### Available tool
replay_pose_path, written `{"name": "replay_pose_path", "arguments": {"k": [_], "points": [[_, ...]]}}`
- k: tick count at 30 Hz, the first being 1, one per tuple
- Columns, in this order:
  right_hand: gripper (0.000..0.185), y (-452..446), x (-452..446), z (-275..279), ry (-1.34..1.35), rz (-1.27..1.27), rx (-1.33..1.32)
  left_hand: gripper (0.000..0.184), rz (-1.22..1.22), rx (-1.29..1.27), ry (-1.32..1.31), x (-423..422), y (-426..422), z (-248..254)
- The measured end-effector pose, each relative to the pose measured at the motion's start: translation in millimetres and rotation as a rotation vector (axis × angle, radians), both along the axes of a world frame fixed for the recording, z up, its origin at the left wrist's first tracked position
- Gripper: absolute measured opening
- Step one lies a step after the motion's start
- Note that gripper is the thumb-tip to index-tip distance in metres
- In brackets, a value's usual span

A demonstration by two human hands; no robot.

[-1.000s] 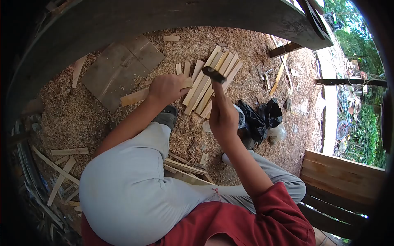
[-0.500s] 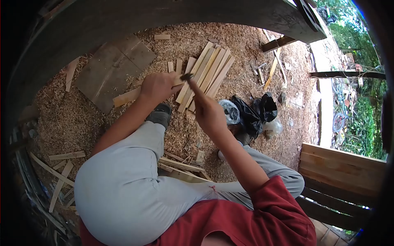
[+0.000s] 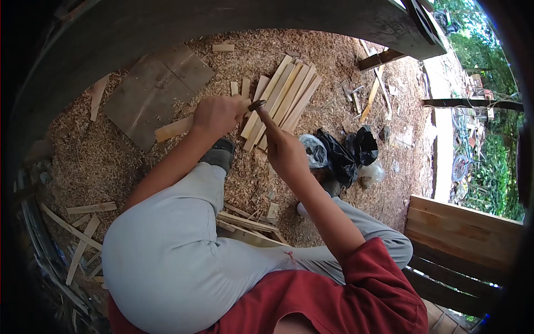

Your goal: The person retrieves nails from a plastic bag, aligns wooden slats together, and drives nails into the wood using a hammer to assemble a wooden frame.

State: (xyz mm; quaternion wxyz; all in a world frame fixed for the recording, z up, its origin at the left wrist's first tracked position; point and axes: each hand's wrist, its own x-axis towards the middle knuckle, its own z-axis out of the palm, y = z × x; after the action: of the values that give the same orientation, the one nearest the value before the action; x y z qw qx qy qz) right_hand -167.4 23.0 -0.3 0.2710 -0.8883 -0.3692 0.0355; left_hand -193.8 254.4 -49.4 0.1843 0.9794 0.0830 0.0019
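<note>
Lying crossed at far left, wood offcuts (image 3: 83, 245) border open shavings-covered floor (image 3: 105, 161), which runs to a flat brown board (image 3: 150, 94). The left hand (image 3: 218, 118) curls around a wooden slat (image 3: 173, 129); at its right end sits the hammer (image 3: 258, 105), contact unclear, its handle wrapped by the right hand (image 3: 287, 153). Stacked strips (image 3: 285, 106) lie just beyond, black plastic bags (image 3: 338, 158) near the right forearm. A dark slab (image 3: 250, 19) edges the far side.

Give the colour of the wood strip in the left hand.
The wood strip is pale yellowish tan; head view.
</note>
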Motion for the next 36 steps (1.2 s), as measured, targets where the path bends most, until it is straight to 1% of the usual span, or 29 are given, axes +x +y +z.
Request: {"name": "replay_pose_path", "arguments": {"k": [2, 3, 5, 6, 7, 9, 10, 12, 13, 15, 16, 18, 19, 21, 22, 23, 24, 25, 26, 27, 29, 30, 32, 33, 34, 35, 36], "points": [[0.075, 2.5, -2.2, 0.5, -0.017, 0.014, 0.102, 0.027, -0.007, 0.036, 0.017, -1.6, 1.0, 4.4], [0.075, 3.4, -3.3, 0.1, -0.014, 0.016, 0.104, 0.027, -0.005, 0.038, 0.020, -3.2, 1.8, 3.6], [0.076, 3.3, -4.0, -0.2, 0.077, 0.000, -0.149, 0.026, -0.009, 0.023, -0.001, -3.8, 0.6, 0.2], [0.078, 5.4, -1.1, -1.8, 0.110, 0.003, -0.090, 0.026, -0.015, 0.025, -0.004, -2.6, -1.5, -0.7], [0.078, 4.9, 0.0, -1.1, 0.105, 0.001, -0.086, 0.026, -0.015, 0.040, 0.000, -0.9, -2.0, -1.5], [0.078, 6.1, -1.8, 1.2, -0.016, -0.004, 0.136, 0.026, -0.002, 0.059, 0.013, -1.9, 1.4, -2.7], [0.078, 7.2, -2.3, 0.5, -0.011, 0.002, 0.138, 0.022, -0.013, 0.081, 0.005, -2.5, 1.6, -2.5], [0.077, 6.7, -2.2, 1.9, 0.117, -0.014, -0.163, 0.018, -0.033, 0.102, -0.003, -4.5, 0.0, -2.3], [0.077, 7.5, 0.1, 4.3, 0.114, -0.019, -0.160, 0.018, -0.030, 0.072, -0.020, -4.2, 0.1, -2.1], [0.077, 11.4, 4.6, 8.5, 0.070, -0.013, -0.022, 0.018, -0.019, 0.040, -0.035, -3.3, 1.1, -1.4], [0.077, 14.0, 3.8, 8.0, 0.074, -0.008, -0.022, 0.018, -0.031, 0.060, -0.023, -3.4, 1.2, 0.2], [0.076, 17.6, 1.4, 7.6, -0.082, -0.057, 0.213, 0.018, -0.044, 0.078, -0.009, -5.1, 1.4, -2.6], [0.076, 16.1, 2.2, 4.0, -0.085, -0.060, 0.211, 0.019, -0.032, 0.085, -0.021, -4.6, 0.2, -7.2], [0.075, 15.3, 6.1, -1.9, 0.139, -0.001, -0.135, 0.019, -0.021, 0.093, -0.042, -1.2, -0.6, -8.9], [0.071, 14.3, 5.4, 3.5, 0.170, -0.011, -0.199, 0.020, -0.028, 0.073, -0.039, -1.2, 0.4, -8.5], [0.071, 14.2, 4.7, 1.8, 0.169, -0.002, -0.200, 0.021, -0.026, 0.051, -0.033, -3.1, 2.1, -9.1], [0.069, 12.7, 1.9, -2.9, 0.154, -0.016, 0.002, 0.021, -0.018, 0.049, -0.027, -5.4, 3.1, -4.8], [0.068, 9.8, -0.9, -8.1, 0.141, -0.036, 0.203, 0.027, -0.032, 0.020, -0.007, -6.4, 3.1, 4.7], [0.060, 6.5, -1.9, -13.8, 0.144, -0.080, 0.249, 0.033, -0.049, -0.007, 0.012, -7.2, 3.7, 10.7], [0.060, 3.1, -3.6, -18.0, 0.145, -0.082, 0.250, 0.033, -0.052, -0.006, 0.014, -9.4, 5.7, 11.2], [0.049, -6.1, -6.1, -25.7, 0.299, -0.295, 0.063, 0.037, -0.090, -0.086, -0.097, -13.5, 11.3, 11.3], [0.049, -10.4, -5.0, -34.9, 0.300, -0.301, 0.067, 0.037, -0.096, -0.083, -0.096, -14.5, 15.6, 13.2], [0.040, -19.2, -3.4, -62.0, 0.347, -0.377, 0.014, 0.041, -0.181, -0.188, -0.151, -17.5, 26.4, 19.0], [0.040, -24.1, -1.5, -78.4, 0.351, -0.381, 0.020, 0.041, -0.186, -0.183, -0.147, -18.4, 30.9, 21.6], [0.038, -29.6, 1.1, -95.7, 0.326, -0.384, 0.006, 0.039, -0.167, -0.190, -0.198, -18.9, 34.6, 24.1], [0.037, -33.6, 3.0, -108.4, 0.301, -0.388, -0.008, 0.037, -0.148, -0.198, -0.249, -19.0, 37.5, 27.3], [0.037, -34.7, 3.7, -114.2, 0.303, -0.394, -0.002, 0.037, -0.156, -0.194, -0.247, -18.9, 40.4, 31.8]]}}
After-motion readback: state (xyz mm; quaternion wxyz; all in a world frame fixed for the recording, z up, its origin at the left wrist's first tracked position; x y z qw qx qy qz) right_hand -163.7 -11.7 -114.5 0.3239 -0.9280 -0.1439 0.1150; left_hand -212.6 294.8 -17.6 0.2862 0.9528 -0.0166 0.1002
